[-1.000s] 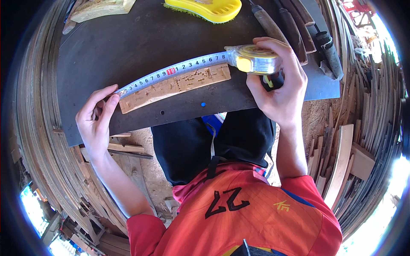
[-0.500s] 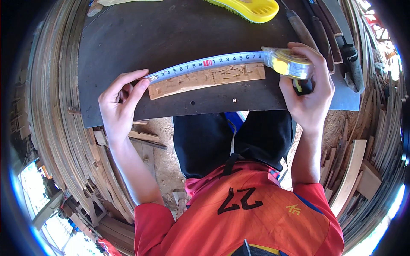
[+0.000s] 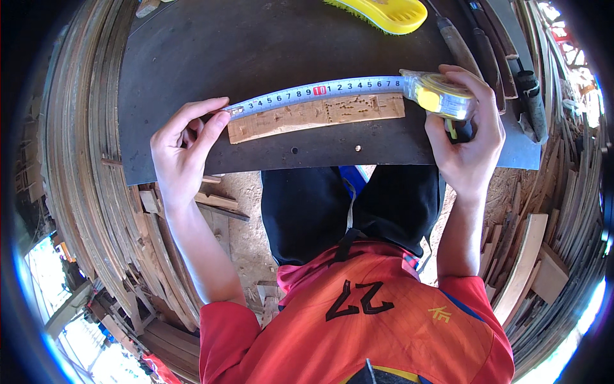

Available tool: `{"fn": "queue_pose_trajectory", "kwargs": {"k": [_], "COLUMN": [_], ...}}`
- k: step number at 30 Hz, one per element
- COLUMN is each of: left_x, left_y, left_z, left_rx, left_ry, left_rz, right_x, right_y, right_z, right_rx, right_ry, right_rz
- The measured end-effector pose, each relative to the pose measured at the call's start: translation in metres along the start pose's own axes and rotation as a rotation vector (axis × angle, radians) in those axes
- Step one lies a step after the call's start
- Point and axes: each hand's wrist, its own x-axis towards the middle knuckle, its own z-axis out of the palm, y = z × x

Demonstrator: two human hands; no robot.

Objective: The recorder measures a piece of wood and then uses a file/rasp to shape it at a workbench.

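Note:
A short, flat wood piece (image 3: 316,119) with small holes and chipped spots lies near the front edge of the dark tabletop. Along its far edge stretches the pale blade of a tape measure (image 3: 444,96), whose clear and yellow case is at the right. My left hand (image 3: 188,144) pinches the blade's end between thumb and fingertips, beside the wood's left end. Around the case my right hand (image 3: 470,134) is closed, fingers over the far side and thumb on the near side. The case sits just past the wood's right end.
On the dark tabletop (image 3: 211,57), a yellow brush (image 3: 396,16) lies at the far side. Several long-handled tools (image 3: 483,54) rest at the far right. Stacked wood strips (image 3: 83,160) stand left of the table, and loose boards (image 3: 524,262) lean at the right.
The table, wood, tape and both hands appear shifted slightly rightward in view together. My hold on the tape's end and case is unchanged.

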Motion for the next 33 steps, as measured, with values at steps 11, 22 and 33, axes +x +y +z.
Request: {"fn": "queue_pose_trajectory", "kwargs": {"k": [11,22,33], "left_x": [-0.0010,0.0003,-0.0007], "left_y": [0.0007,0.0024,0.0026], "left_z": [0.0001,0.0008,0.0009], "left_rx": [0.019,-0.005,0.005], "left_ry": [0.004,0.002,-0.001], "left_rz": [-0.016,0.010,0.021], "right_x": [-0.0006,0.0005,-0.0020], "right_y": [-0.0068,0.0004,-0.0012], "right_z": [-0.0051,-0.0019,-0.0051], "right_rx": [-0.004,0.002,-0.016], "right_ry": [-0.094,0.000,-0.088], "right_rz": [0.085,0.008,0.027]}}
